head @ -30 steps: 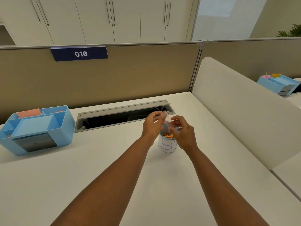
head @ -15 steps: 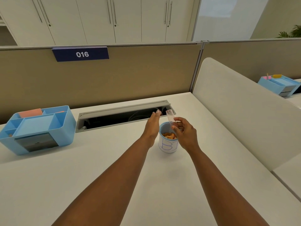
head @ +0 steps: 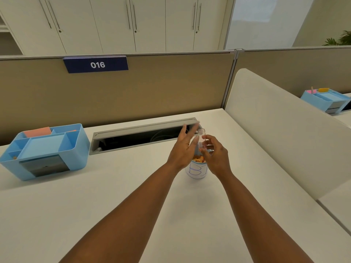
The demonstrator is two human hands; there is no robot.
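Note:
A white cup [head: 196, 170] with a blue letter B and a blue rim stands on the white desk [head: 133, 196]. Small orange pieces [head: 198, 159] fill it. My right hand [head: 215, 155] pinches a small clear tube [head: 201, 138] upright over the cup. Beside the tube, my left hand [head: 183, 149] has straight fingers that lie against the tube's left side. The tube's lower part is hidden between both hands.
A blue desk organizer [head: 45, 150] sits at the far left. Behind the cup is an open grey cable tray [head: 142, 135]. A tan partition with a 016 sign [head: 96, 64] closes the back, and a white divider [head: 281, 130] stands on the right.
One second ago both hands pinched something small over the cup. My left hand then let go and opened, and has since come back beside the tube that my right hand holds up.

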